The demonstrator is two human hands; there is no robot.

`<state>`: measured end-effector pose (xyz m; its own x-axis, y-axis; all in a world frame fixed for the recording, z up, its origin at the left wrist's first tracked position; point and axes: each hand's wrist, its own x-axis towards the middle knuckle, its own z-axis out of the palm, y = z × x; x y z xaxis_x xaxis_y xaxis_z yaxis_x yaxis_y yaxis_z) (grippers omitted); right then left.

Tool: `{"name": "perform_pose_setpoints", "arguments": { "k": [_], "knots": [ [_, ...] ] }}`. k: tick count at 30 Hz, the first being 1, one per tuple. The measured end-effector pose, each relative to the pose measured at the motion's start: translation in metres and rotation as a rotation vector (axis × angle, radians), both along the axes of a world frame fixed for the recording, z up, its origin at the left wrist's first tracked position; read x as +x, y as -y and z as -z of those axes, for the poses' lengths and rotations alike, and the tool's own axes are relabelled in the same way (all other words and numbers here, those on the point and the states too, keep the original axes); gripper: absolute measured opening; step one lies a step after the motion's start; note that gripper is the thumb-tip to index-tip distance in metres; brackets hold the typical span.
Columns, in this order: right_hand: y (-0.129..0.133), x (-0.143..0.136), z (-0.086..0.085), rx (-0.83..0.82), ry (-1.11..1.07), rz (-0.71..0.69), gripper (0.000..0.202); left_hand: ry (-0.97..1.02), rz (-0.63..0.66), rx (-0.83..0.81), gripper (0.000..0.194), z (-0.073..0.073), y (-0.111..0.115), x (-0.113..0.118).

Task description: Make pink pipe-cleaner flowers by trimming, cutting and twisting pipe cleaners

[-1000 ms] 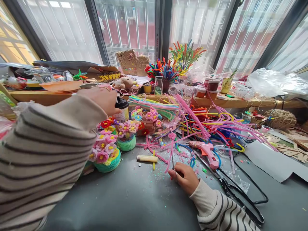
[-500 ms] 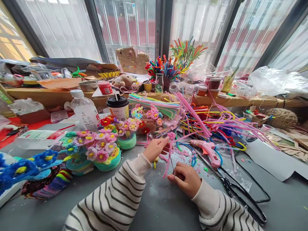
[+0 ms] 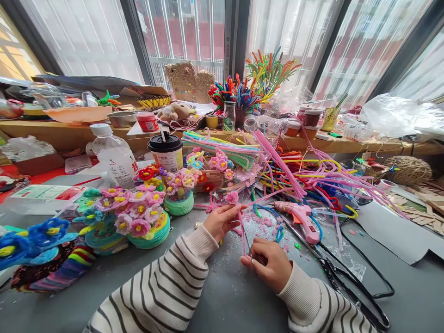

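L hand: your left hand (image 3: pixel 222 221) has its grip pinched shut on the pink pipe-cleaner flower (image 3: pixel 231 197), just under the bloom.
R hand: your right hand (image 3: pixel 268 262) has its grip closed round the stem's lower end.
Flower: held upright-ish between both hands, just above the grey surface (image 3: pixel 215 296).
Nearby: pink glue gun (image 3: pixel 300 218) to the right; flower pots (image 3: pixel 149 222) to the left.

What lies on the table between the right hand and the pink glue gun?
In the head view, between the right hand and the pink glue gun lie only small scraps: a blue pipe-cleaner loop and pink fluff.
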<state>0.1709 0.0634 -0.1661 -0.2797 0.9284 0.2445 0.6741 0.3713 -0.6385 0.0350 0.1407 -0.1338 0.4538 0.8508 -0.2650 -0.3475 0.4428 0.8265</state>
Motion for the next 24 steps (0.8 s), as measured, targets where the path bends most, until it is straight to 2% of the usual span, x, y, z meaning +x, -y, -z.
{"name": "perform_pose_setpoints", "arguments": {
  "k": [3,7,15,24],
  "knots": [
    [0.000,-0.001,-0.001,-0.014,-0.016,-0.001,0.041,0.007,-0.074,-0.043,0.022,0.000,-0.001,0.000],
    [0.000,-0.002,-0.005,-0.030,-0.061,-0.026,0.045,0.023,-0.156,-0.087,0.014,-0.002,0.000,0.000],
    [0.002,-0.005,-0.012,-0.102,-0.153,-0.178,0.061,0.084,-0.095,-0.086,0.013,-0.001,0.000,-0.001],
    [0.007,-0.007,-0.014,-0.084,-0.105,-0.203,0.060,0.094,-0.074,-0.078,0.011,-0.003,0.002,-0.001]
  ]
}}
